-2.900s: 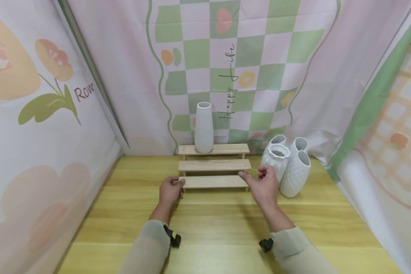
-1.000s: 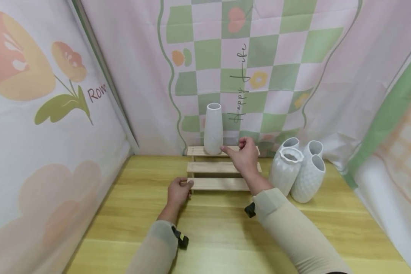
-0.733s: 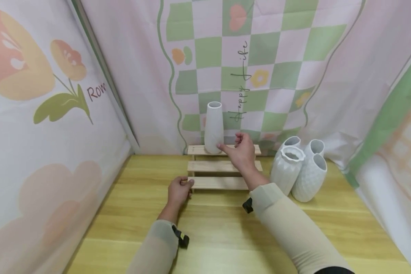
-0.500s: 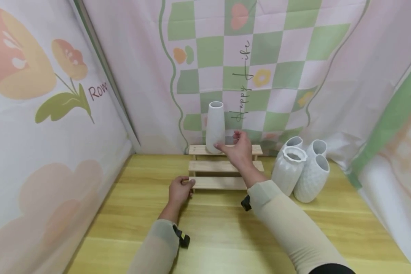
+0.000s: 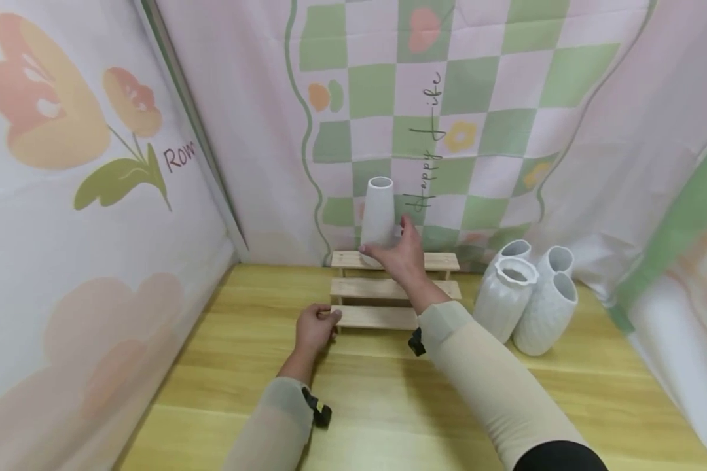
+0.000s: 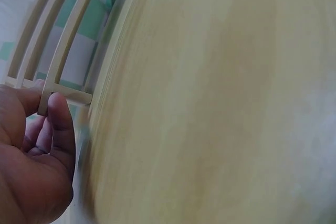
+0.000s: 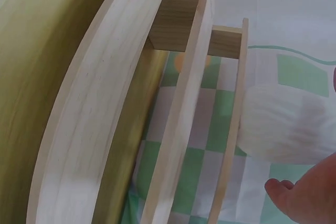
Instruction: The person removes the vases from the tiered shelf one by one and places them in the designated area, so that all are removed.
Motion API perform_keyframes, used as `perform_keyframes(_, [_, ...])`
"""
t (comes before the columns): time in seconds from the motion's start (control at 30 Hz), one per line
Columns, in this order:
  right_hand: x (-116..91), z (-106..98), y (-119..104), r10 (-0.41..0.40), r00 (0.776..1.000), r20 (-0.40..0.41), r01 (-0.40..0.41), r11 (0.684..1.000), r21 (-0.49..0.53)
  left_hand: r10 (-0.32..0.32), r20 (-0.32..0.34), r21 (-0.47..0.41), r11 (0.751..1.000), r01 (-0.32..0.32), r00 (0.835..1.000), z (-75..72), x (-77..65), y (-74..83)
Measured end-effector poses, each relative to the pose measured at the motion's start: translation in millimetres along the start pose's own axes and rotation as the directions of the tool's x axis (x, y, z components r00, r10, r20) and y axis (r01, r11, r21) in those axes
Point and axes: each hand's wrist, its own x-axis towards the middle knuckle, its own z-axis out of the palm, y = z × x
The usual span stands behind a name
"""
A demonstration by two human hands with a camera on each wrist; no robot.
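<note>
A pale wooden three-step display stand [image 5: 377, 317] stands against the back curtain. My left hand [image 5: 314, 330] pinches the left end of its lowest step between thumb and fingers, seen close up in the left wrist view, where the hand [image 6: 37, 166] is at the slat's end. On the top step, left of its middle, is a tall smooth white vase [image 5: 378, 212], upright. My right hand [image 5: 403, 258] wraps its lower part, thumb across the front and fingers at the right side. The right wrist view shows the vase [image 7: 286, 124] above part of that hand [image 7: 312, 192].
Several white textured vases [image 5: 507, 301] stand close together on the table [image 5: 377, 405], right of the stand. One has a ruffled rim. A green checked curtain [image 5: 471, 131] hangs right behind the stand, and a flower-printed one [image 5: 53, 261] lines the left side.
My right hand has moved from the lowest step's right end up to the vase on the top step, its thumb sliding left across the vase. My left hand keeps its pinch on the stand.
</note>
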Motion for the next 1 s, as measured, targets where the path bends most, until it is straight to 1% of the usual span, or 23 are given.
perform_keyframes(0.13, [5.1,3.8,6.2,0.024,1.000,0.001,-0.024,1.000,0.000,-0.018,0.018,0.003,1.000,0.018,1.000,2.6,-1.6,-0.4])
perform_keyframes(0.23, [9.0,8.2,8.9,0.039,0.999,0.005,-0.039,0.999,0.029,-0.036,0.014,0.017,0.999,0.035,0.999,3.0,-1.9,-0.1])
perform_keyframes(0.33, [13.2,14.4,8.9,0.037,0.999,0.009,-0.038,0.998,0.056,-0.047,0.003,0.026,0.999,0.047,0.999,1.9,-1.1,0.8])
perform_keyframes(0.43, [16.9,20.3,7.2,0.032,0.999,0.005,-0.032,0.997,0.064,-0.042,-0.003,0.022,0.999,0.042,0.999,0.6,0.6,1.2])
perform_keyframes(0.57, [18.6,24.6,5.3,0.049,0.999,-0.015,-0.048,0.998,0.033,-0.039,0.002,0.007,0.999,0.039,0.999,0.6,2.0,0.7])
perform_keyframes(0.67, [18.0,25.4,4.4,0.065,0.997,-0.030,-0.065,0.998,0.014,-0.043,0.005,0.002,0.999,0.043,0.999,1.0,1.9,0.6])
perform_keyframes(0.83, [15.8,25.0,1.7,0.069,0.997,-0.025,-0.068,0.998,0.011,-0.034,-0.007,-0.001,0.999,0.034,0.999,-0.1,1.4,1.2])
perform_keyframes(1.0, [12.3,22.6,-0.6,0.069,0.997,-0.021,-0.069,0.998,0.016,-0.019,-0.003,-0.013,1.000,0.019,1.000,-0.9,0.2,1.4])
